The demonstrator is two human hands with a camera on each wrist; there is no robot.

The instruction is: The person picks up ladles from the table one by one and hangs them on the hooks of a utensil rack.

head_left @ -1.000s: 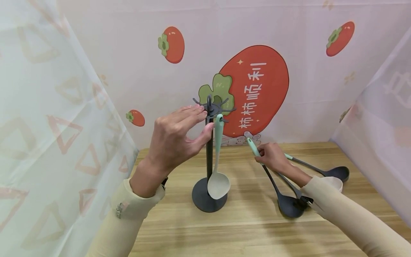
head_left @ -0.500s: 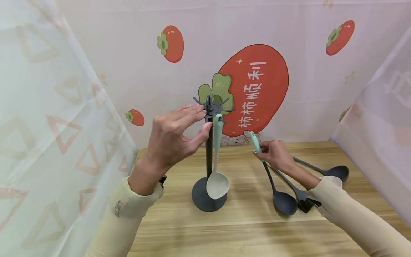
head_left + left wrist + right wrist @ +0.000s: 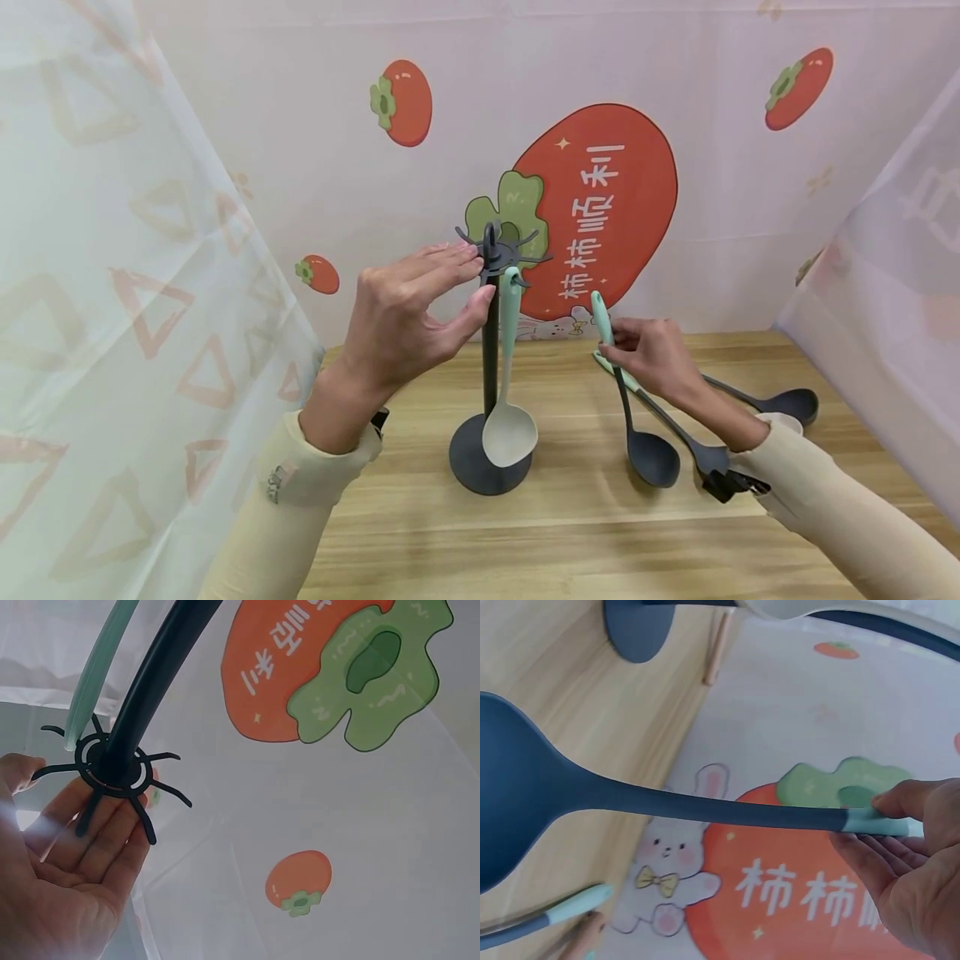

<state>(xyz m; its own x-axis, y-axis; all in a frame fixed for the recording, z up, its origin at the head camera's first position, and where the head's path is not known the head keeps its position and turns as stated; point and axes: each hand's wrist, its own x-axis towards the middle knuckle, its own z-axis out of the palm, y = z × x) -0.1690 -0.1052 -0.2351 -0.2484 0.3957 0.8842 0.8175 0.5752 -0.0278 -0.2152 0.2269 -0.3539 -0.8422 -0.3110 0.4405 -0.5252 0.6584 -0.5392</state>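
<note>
My left hand [image 3: 416,312] touches the hook ring atop a dark utensil stand [image 3: 491,379], its fingers extended. In the left wrist view, those fingers [image 3: 112,840] lie against the ring among its hooks. A pale ladle [image 3: 510,433] with a mint handle hangs from one hook, bowl downward. My right hand [image 3: 651,354] pinches the mint handle of a dark ladle [image 3: 654,460], thumb on one side and fingers on the other. This ladle is tilted upright, handle end up and bowl low over the table; its handle [image 3: 874,825] is partly hidden by the hand.
A dark utensil with a mint handle [image 3: 630,383] lies on the wooden table [image 3: 570,533], its far end near the right sleeve. Another dark ladle [image 3: 795,406] and a white bowl-shaped piece [image 3: 783,422] lie farther right. Printed cloth walls [image 3: 300,125] enclose the table's back and sides.
My right hand has moved right and slightly up, bringing the dark ladle more upright, with its bowl swinging left and away from the utensil behind. The left hand has stayed at the stand.
</note>
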